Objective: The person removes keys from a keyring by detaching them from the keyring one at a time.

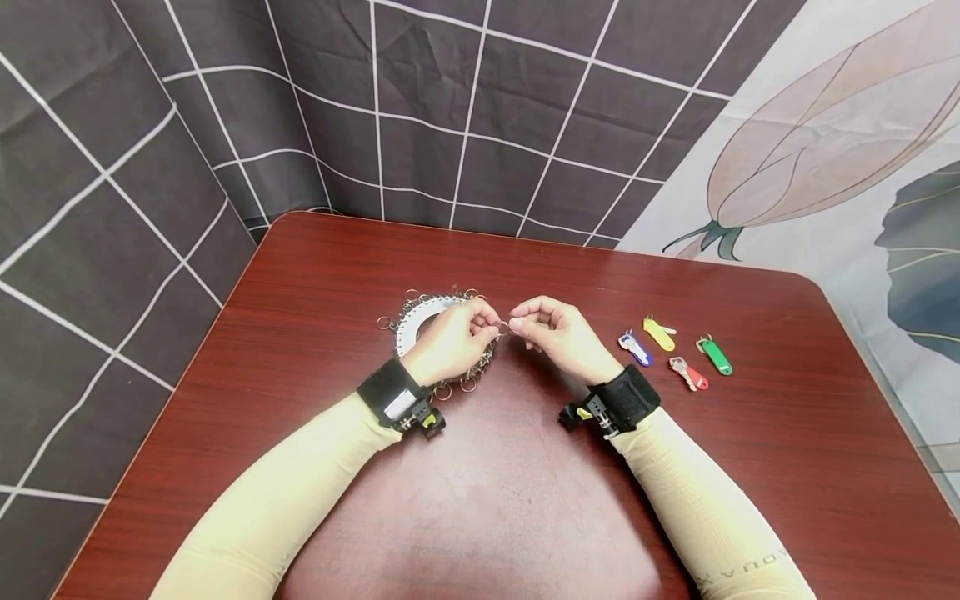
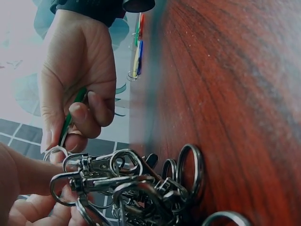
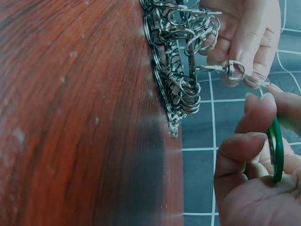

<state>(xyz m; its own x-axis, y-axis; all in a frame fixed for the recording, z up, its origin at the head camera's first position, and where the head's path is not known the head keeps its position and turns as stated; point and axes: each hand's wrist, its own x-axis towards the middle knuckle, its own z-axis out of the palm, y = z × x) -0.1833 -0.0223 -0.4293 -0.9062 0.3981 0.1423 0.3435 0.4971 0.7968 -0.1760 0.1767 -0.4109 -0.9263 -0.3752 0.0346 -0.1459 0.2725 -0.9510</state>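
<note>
Both hands meet over the middle of the red-brown table [image 1: 525,500]. My left hand [image 1: 489,327] pinches a metal swivel clasp [image 3: 225,69] lifted from a heap of clasps and split rings [image 2: 134,183] lying on a white ring-shaped disc [image 1: 415,322]. My right hand [image 1: 521,323] pinches a green key tag [image 3: 276,149], also seen edge-on as the green key tag [image 2: 70,117] in the left wrist view. The tag's small split ring [image 3: 257,79] touches the clasp's loop. The contact point is tiny in the head view.
To the right of my hands lie a blue tag [image 1: 635,348], a yellow tag [image 1: 659,333], a red tag [image 1: 690,374] and a second green tag [image 1: 715,354]. Tiled fabric hangs behind and to the left of the table.
</note>
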